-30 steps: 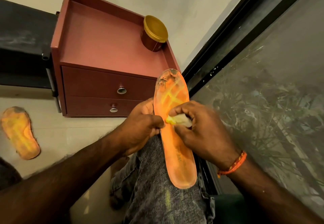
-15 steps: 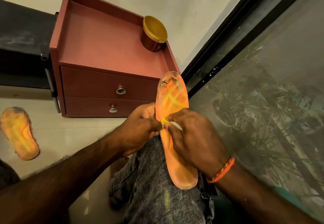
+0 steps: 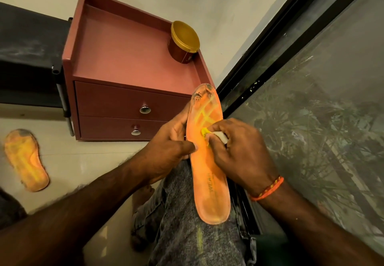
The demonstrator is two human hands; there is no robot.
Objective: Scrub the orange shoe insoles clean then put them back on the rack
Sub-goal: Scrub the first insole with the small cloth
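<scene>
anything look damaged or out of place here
Yes. The insole held by the left hand has dark grime and a frayed look at its toe end. The right hand presses a small scrubber on it. A second insole lies on the floor, dirty at its toe too.

A: Hands?
B: Left hand (image 3: 166, 151) grips insole (image 3: 207, 161) edge on the knee; right hand (image 3: 236, 153) presses a cloth (image 3: 216, 136) onto it.
A: Other insole?
B: Second insole (image 3: 26, 159) on floor, 9 o'clock. Jar (image 3: 184, 42) on cabinet (image 3: 124, 57), 12 o'clock.
</scene>
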